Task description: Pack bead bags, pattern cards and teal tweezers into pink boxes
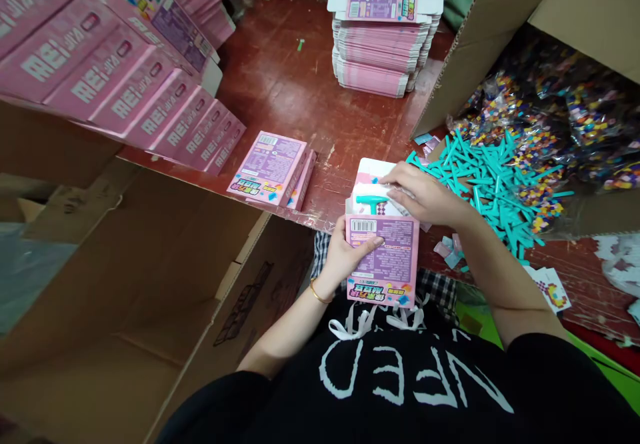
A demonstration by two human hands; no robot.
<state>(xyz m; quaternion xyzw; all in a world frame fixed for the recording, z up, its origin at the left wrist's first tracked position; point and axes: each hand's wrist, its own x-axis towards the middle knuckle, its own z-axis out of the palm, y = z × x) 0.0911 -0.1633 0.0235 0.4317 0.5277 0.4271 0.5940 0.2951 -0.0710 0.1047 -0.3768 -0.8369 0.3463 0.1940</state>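
My left hand [351, 255] grips a pink and purple printed box [384, 264] from its left side, the thumb lying across the front panel. The box's top is open, with a white flap [369, 166] raised behind it. My right hand [421, 194] is at the opening, its fingers closed on a white printed card [395, 205] that sticks partly out of the box. A teal T-shaped plastic tool [369, 199] lies against the card in the opening. What lies deeper in the box is hidden.
Closed pink boxes [267, 167] lie at the table edge. A row of boxes [135, 91] stands left, and flat cartons [380, 54] are stacked at the back. Right are a teal tool heap [493, 177], bagged colourful pieces [590, 107] and a cardboard carton [460, 51]. A large open carton [115, 311] stands below left.
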